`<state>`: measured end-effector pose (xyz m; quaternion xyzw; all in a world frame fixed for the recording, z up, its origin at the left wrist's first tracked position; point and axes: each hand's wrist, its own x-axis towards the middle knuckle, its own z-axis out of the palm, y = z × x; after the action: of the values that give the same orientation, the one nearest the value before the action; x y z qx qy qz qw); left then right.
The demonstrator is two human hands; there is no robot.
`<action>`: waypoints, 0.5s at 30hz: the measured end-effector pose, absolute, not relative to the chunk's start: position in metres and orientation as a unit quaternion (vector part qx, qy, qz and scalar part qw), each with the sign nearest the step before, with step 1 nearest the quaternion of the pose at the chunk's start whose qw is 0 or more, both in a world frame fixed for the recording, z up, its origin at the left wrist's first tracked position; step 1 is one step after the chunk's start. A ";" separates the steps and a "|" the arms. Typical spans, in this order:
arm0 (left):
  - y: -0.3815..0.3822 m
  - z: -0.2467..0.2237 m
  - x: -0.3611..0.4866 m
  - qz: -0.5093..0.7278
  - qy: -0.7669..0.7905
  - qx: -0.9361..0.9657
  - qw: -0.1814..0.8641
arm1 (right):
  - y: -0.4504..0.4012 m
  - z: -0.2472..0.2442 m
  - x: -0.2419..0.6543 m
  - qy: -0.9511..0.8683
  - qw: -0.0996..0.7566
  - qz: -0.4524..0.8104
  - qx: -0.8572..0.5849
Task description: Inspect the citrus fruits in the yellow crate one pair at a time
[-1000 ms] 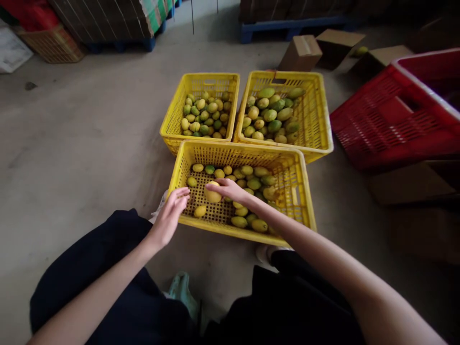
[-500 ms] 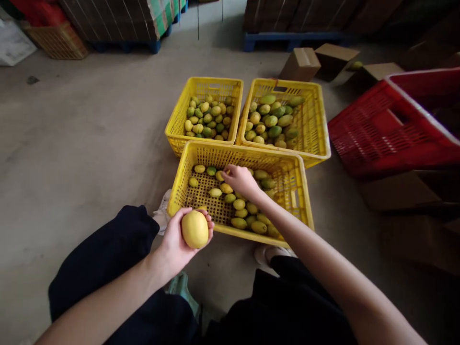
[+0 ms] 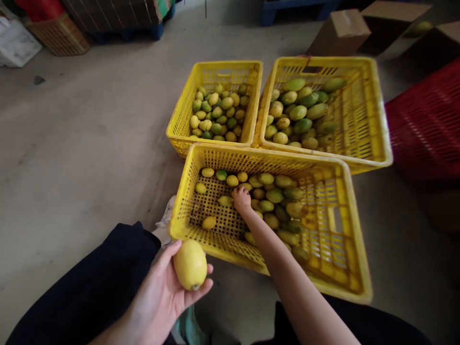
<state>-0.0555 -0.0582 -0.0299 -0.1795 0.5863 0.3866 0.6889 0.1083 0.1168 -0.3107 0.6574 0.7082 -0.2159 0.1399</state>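
Note:
My left hand (image 3: pixel 167 287) is turned palm up near the front wall of the close yellow crate (image 3: pixel 223 251). It holds a large yellow lemon (image 3: pixel 190 265), with the thumb on one side and the fingers under the other. Inside that crate, my right hand (image 3: pixel 242 199) has its fingers curled down over a lemon that they mostly cover. Single lemons (image 3: pixel 209 222) lie spaced out on the perforated floor at the left. Greenish-yellow lemons (image 3: pixel 275 195) are heaped right of my right hand, partly hidden by my forearm.
Behind stand two more yellow crates: a left one (image 3: pixel 172 125) with smaller lemons and a right one (image 3: pixel 381 115) with larger, greener fruit. A red crate (image 3: pixel 427 120) is at the right. Cardboard boxes (image 3: pixel 341 33) and a blue pallet (image 3: pixel 298 9) stand farther back.
My right hand has moved from the back row of lemons to one closer to me. My left hand has come lower, its lemon tilted, uncovering a lemon in the crate. The view has shifted closer.

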 end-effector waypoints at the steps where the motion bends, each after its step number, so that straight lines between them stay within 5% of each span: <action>1: -0.058 -0.029 -0.055 0.380 0.585 -0.171 0.696 | 0.117 -0.313 0.110 0.713 0.134 -0.218 0.653; 8: -0.054 -0.025 -0.051 0.377 0.567 -0.159 0.715 | 0.115 -0.293 0.127 0.706 0.099 -0.254 0.654; 15: -0.049 -0.018 -0.055 0.428 0.511 -0.100 0.739 | 0.080 -0.193 0.139 0.703 -0.002 -0.257 0.663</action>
<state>-0.0550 -0.0494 -0.0181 -0.1004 0.5109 0.4280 0.7388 0.1386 0.0804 -0.1929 0.6628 0.7034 -0.2568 -0.0021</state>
